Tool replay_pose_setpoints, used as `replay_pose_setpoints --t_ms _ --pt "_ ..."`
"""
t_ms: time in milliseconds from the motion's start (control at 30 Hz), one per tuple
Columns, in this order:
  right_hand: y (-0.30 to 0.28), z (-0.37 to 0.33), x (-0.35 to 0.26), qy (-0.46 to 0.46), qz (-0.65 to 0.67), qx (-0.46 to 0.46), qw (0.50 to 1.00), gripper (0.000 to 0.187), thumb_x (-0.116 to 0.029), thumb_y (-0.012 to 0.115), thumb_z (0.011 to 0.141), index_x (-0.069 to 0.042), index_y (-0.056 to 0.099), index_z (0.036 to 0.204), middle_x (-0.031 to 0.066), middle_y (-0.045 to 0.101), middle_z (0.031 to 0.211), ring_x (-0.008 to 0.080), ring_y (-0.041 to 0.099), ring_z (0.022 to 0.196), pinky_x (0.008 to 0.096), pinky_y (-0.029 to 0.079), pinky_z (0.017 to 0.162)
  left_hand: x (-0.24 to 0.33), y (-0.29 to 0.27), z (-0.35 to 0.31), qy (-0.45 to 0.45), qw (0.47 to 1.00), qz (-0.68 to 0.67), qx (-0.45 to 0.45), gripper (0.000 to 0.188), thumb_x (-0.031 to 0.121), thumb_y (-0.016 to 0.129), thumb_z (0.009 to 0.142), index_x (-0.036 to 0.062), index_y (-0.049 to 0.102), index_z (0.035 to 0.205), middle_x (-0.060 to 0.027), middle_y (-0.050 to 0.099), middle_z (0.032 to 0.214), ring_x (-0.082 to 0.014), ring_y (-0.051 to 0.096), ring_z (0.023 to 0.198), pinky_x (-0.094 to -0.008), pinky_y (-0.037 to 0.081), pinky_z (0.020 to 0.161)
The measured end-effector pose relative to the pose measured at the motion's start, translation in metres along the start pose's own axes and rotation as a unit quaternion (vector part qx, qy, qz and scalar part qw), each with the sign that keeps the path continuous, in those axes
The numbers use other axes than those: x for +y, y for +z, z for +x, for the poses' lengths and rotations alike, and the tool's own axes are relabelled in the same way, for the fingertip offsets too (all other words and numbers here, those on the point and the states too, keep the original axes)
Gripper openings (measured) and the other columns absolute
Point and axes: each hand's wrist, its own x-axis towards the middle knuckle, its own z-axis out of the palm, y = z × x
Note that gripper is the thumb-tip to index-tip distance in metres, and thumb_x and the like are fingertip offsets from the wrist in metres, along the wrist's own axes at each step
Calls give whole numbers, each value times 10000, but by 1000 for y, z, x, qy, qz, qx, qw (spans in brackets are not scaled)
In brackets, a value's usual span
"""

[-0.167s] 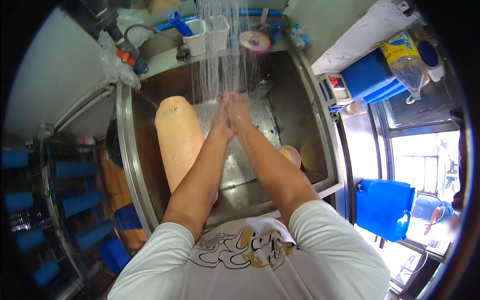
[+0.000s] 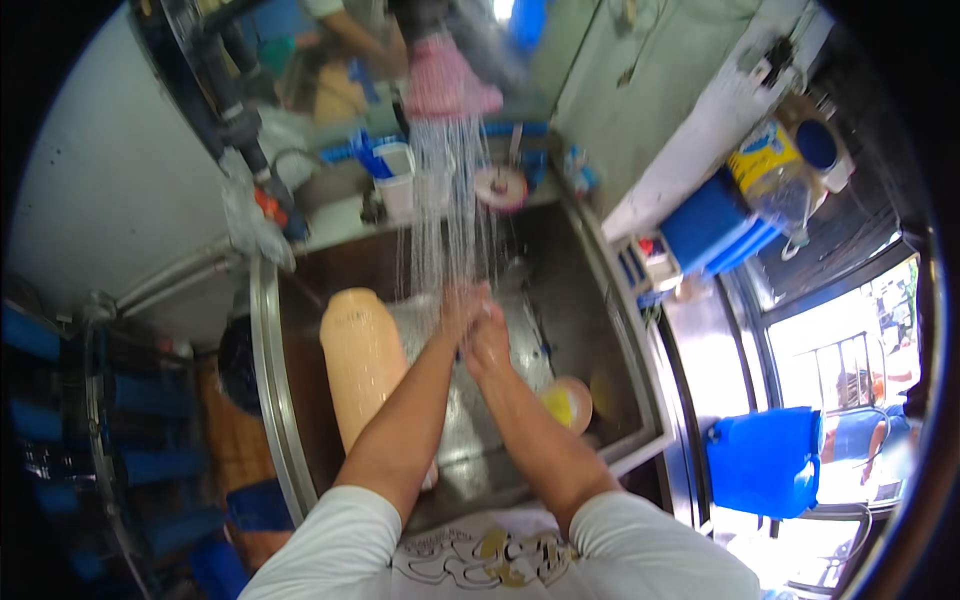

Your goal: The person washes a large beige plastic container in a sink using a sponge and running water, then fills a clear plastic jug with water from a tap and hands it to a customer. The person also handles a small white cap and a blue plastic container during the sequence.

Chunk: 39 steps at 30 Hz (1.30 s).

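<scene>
My left hand (image 2: 461, 308) and my right hand (image 2: 487, 342) press together above the sink floor, under falling water. The left lies against the right, and I see nothing held between them. Water and blur hide how the fingers are bent. The water pours in many thin streams from a pink, cloth-like spout cover (image 2: 447, 80) at the back. To the left of my left forearm, a long peach-coloured plastic container (image 2: 362, 365) leans in the metal sink (image 2: 275, 400). Near my right forearm sits a small round bowl (image 2: 577, 402) with something yellow in it.
White plastic tubs (image 2: 397, 195), one with blue-handled items, and a round pink-rimmed lid (image 2: 500, 187) stand on the back ledge. Blue containers (image 2: 705, 222) and a clear bottle with a yellow label (image 2: 770, 175) are at right. A blue jerrycan (image 2: 765, 460) stands lower right.
The view has tilted upward, bringing the pink spout cover into sight and shifting the sink lower. My hands stay together under the water, the right shifted slightly back along the left.
</scene>
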Motion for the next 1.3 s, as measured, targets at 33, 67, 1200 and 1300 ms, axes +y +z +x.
replay_pose_setpoints --t_ms 33,67,1200,1300 --pt "6 10 -8 12 32 -63 997 197 -79 463 1041 -75 573 1204 112 655 1207 241 640 1127 382 538 949 15 -12 13 26 999 -23 -16 660 629 638 887 31 688 1162 -182 730 898 -383 697 897 -462 518 894" --pt "6 18 -12 37 55 -115 991 176 -73 479 1033 -79 576 1179 100 653 1207 234 636 1133 382 526 971 15 -13 20 37 997 -49 -39 631 616 649 892 35 701 1132 -156 727 807 -378 700 836 -456 530 866" --pt "34 -25 -2 1 -49 -101 994 330 -117 659 950 -76 536 1253 91 628 1092 229 633 995 370 543 869 21 -4 9 111 971 214 15 354 367 629 913 104 680 1145 -190 696 1043 -370 679 927 -480 539 824" --pt "41 -60 -2 143 -45 -93 984 320 -112 667 940 -69 545 1232 103 629 1105 234 631 1003 387 552 864 26 -10 10 232 913 334 34 277 306 685 878 88 688 1049 -182 693 938 -358 685 843 -474 554 769"
